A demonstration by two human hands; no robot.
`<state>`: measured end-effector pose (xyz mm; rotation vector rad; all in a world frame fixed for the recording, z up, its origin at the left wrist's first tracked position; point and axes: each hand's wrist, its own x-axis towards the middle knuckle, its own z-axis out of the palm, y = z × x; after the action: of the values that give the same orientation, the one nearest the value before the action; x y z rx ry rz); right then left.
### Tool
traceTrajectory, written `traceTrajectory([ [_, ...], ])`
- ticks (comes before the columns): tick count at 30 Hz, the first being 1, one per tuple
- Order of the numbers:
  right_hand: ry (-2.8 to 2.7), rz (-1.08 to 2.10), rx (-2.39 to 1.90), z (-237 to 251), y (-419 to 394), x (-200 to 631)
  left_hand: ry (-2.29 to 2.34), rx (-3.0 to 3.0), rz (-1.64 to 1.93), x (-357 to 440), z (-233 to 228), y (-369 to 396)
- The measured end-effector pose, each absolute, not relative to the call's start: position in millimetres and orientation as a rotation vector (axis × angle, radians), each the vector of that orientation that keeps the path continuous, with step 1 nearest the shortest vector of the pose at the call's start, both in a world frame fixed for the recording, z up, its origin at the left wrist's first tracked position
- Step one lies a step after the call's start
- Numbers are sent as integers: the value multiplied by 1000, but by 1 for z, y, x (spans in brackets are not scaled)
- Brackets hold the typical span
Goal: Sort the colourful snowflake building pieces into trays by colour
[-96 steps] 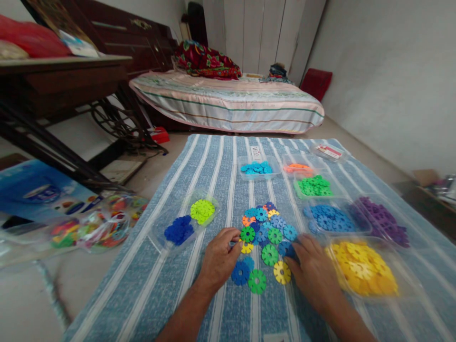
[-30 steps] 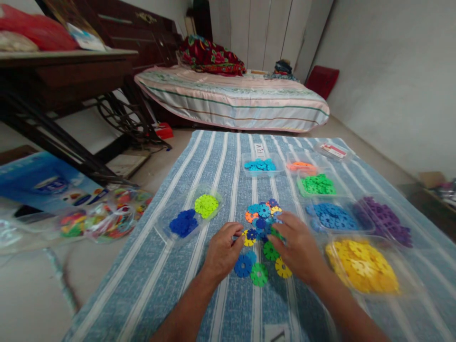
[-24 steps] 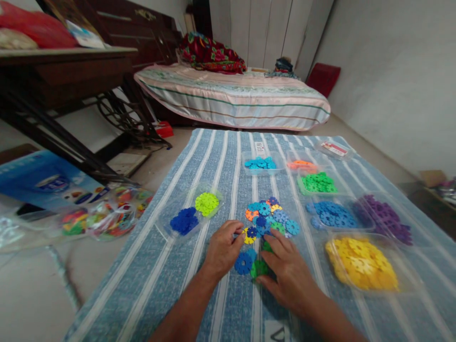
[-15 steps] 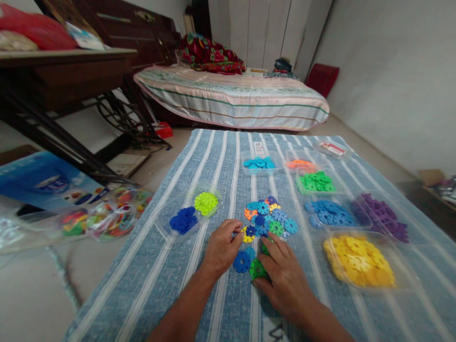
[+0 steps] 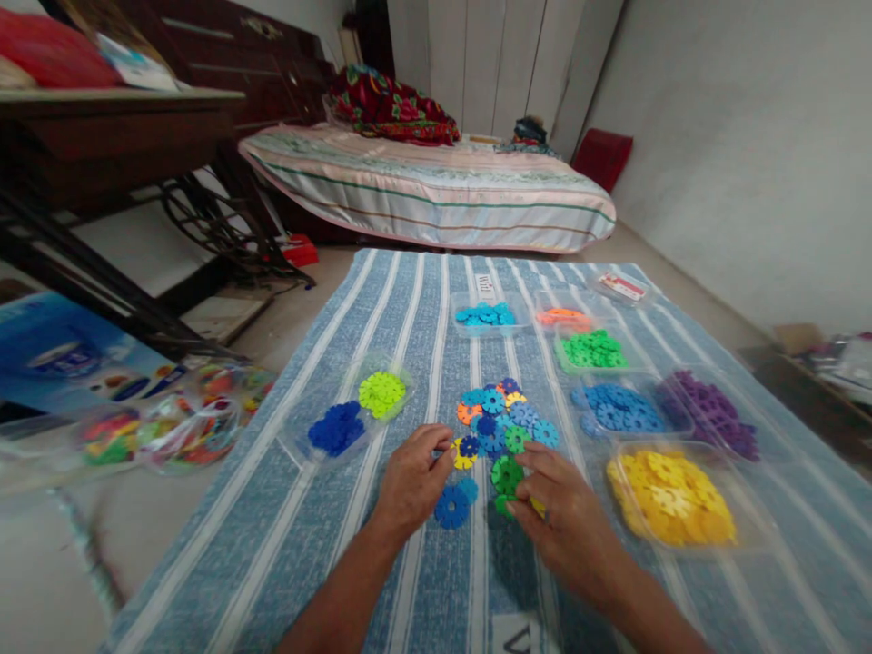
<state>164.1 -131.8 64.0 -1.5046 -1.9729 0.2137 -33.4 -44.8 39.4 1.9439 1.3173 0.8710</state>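
From the head camera, down on a blue and white striped cloth (image 5: 259, 545), a loose, messy pile of flat round plastic pieces (image 5: 500, 442) with little cuts all around the edge. In it, lots of blue, plus some orange, yellow and green.

At the near left side of the pile, a yellow plastic disc (image 5: 460, 460) with a small dark blue plastic disc (image 5: 470, 445) on top. Just beside both, the left hand (image 5: 411, 480), with bent fingers and the thumb close to the first finger. Cannot tell if pinching anything.

At the near right side, the right hand (image 5: 569, 520), with thumb and fingers bent at two green plastic discs (image 5: 501, 469). Touching there, but cannot tell if gripping. Mostly hidden by that hand, another yellow disc (image 5: 538, 506). Between the hands, a big blue plastic disc (image 5: 445, 511) next to a light blue plastic disc (image 5: 470, 490).

Over to the left, a clear plastic box (image 5: 294, 438) with dark blue pieces (image 5: 336, 429) and lime green pieces (image 5: 382, 394). Over to the right, more clear boxes, with yellow pieces (image 5: 671, 495) nearest, then blue pieces (image 5: 619, 407) and purple pieces (image 5: 712, 413). Farther back, a bed (image 5: 436, 204) with a striped cover.
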Motion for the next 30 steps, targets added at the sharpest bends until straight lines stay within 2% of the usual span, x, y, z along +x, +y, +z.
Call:
traceTrajectory([
  [10, -1891, -111, -1548, 86, -98, 230, 1324, 1929, 857, -35, 37, -42],
  [17, -1548, -714, -1691, 115, -51, 278, 1330, 1907, 877, -34, 41, -43],
  [20, -1682, -583, -1655, 112, -63, 260, 1336, 1905, 887, -34, 39, -43],
  [25, -2125, -71, -1705, 81, -112, 198, 1324, 1919, 866, -34, 36, -42],
  [30, -2132, -4, -1896, 54, -141, 169, 1327, 1930, 838, -34, 37, -42],
])
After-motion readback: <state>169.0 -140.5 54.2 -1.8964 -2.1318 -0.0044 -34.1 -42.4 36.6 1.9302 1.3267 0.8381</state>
